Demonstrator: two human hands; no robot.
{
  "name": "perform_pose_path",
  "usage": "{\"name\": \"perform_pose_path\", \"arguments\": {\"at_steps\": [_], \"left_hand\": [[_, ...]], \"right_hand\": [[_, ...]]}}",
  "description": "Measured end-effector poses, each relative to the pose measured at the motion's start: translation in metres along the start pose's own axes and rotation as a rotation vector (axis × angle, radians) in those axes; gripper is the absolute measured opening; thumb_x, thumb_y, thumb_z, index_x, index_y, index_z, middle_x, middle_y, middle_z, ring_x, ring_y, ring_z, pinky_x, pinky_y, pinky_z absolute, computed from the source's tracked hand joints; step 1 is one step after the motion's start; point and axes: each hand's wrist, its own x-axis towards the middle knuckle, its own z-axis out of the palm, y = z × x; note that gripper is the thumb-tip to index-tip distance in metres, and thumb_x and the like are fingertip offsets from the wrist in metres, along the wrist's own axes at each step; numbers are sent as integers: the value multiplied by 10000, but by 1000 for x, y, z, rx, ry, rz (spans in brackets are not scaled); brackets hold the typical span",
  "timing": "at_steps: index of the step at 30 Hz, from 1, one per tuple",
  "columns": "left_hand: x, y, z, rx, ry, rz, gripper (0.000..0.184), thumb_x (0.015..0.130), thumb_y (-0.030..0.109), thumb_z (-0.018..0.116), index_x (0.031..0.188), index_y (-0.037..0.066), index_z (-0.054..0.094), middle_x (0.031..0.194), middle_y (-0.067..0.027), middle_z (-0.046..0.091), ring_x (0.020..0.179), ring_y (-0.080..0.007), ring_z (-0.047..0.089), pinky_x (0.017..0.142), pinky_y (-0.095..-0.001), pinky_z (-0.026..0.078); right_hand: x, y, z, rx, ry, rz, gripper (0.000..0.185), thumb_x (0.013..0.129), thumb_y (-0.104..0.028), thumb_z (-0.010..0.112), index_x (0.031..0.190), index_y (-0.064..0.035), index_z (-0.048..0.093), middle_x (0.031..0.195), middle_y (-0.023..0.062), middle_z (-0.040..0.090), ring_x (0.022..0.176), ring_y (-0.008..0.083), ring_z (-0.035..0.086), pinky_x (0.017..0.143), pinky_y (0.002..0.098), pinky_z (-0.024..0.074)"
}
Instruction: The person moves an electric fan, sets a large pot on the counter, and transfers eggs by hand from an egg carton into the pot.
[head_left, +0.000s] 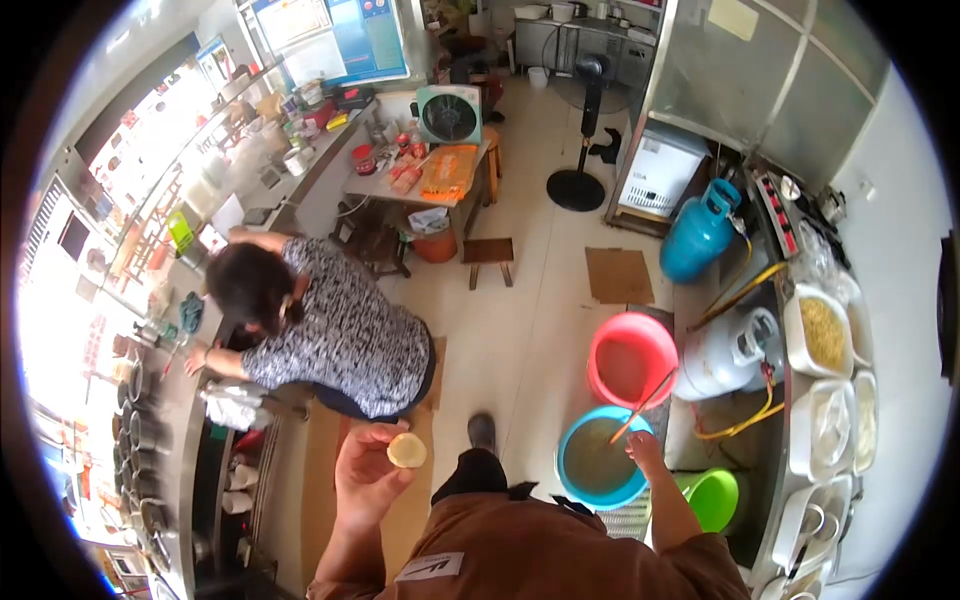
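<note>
Raised in front of my body, my left hand (368, 468) is closed, pinching a small pale yellow round piece of food (407, 451) between thumb and fingers. Its exact kind is unclear. My right hand (646, 449) hangs low over the right rim of a blue basin (567, 470) of murky liquid. Those fingers look loosely curled, with nothing visible in them. A wooden stick (643, 403) leans in this basin, close to the right hand but apart from it.
A pink basin (597, 375) and a green bucket (727, 487) flank the blue one. Two gas cylinders (694, 238) stand on the right beside a counter with white food tubs (797, 335). A co-worker (335, 315) leans over the left counter. A small stool (488, 252) and fan (575, 190) stand ahead.
</note>
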Motion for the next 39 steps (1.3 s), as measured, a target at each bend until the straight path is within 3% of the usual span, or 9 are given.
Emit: {"name": "perform_pose_path", "arguments": {"at_steps": [5, 6, 8, 10, 12, 21, 29, 32, 39], "left_hand": [[160, -47, -16, -44, -62, -47, 414, 731, -103, 656, 1077, 43, 482, 1061, -89, 545, 961, -161, 541, 824, -297, 457], [200, -51, -14, -55, -73, -51, 414, 731, -103, 656, 1077, 43, 482, 1061, -89, 545, 961, -161, 541, 824, -297, 457], [273, -52, -3, -20, -140, 10, 407, 734, -101, 655, 1075, 36, 481, 1061, -87, 546, 963, -158, 541, 821, -294, 457], [341, -51, 12, -53, -179, 22, 408, 734, -94, 663, 1078, 25, 480, 1056, -86, 551, 963, -157, 543, 827, -302, 457], [406, -59, 26, -18, -232, 20, 410, 733, -87, 672, 1080, 13, 477, 1050, -95, 553, 965, -167, 541, 826, -312, 456], [648, -124, 107, -42, -476, 31, 406, 719, -76, 687, 1063, -5, 483, 1039, -139, 544, 963, -218, 537, 822, -342, 440], [814, -139, 177, 9, -380, 102, 430, 686, 33, 730, 1043, 17, 491, 893, -199, 565, 789, -262, 587, 665, -334, 467], [868, -146, 172, -86, -444, 84, 469, 662, -78, 716, 1080, -18, 510, 1002, -201, 559, 931, -270, 570, 792, -364, 465], [1028, -194, 143, -108, -414, 138, 494, 643, -13, 753, 1074, -5, 509, 976, -204, 560, 871, -273, 584, 724, -357, 481]], "right_hand": [[128, 30, 10, 15, 67, -108, 203, 890, -248, 521, 803, -66, 545, 695, 33, 568, 577, 120, 532, 499, 266, 426], [97, -43, 8, -78, 35, 109, 230, 881, -268, 536, 777, -63, 545, 681, 36, 555, 595, 108, 544, 489, 269, 427], [111, 23, 6, -1072, -20, -588, 246, 860, -283, 565, 777, -51, 564, 627, 41, 550, 550, 144, 565, 480, 296, 457], [104, -16, 15, 244, -101, 492, 234, 841, -266, 594, 812, -34, 592, 625, 51, 566, 569, 167, 584, 514, 308, 484], [113, -64, 14, -105, -132, 499, 149, 860, -154, 562, 954, -39, 577, 742, 40, 582, 596, 175, 597, 488, 305, 479], [304, -69, 3, 105, -15, 568, 100, 868, -152, 548, 862, -53, 563, 695, 37, 554, 520, 141, 536, 448, 260, 436], [579, -208, -118, 314, 33, 469, 83, 882, -152, 511, 833, -90, 536, 689, 18, 520, 532, 128, 505, 449, 245, 417], [676, -258, -161, 284, 218, 379, 195, 866, -246, 573, 927, -62, 568, 723, 44, 556, 607, 144, 568, 502, 282, 456], [781, -328, -154, 277, 247, 402, 176, 868, -240, 557, 919, -72, 558, 740, 49, 555, 629, 148, 563, 532, 291, 460]]}}
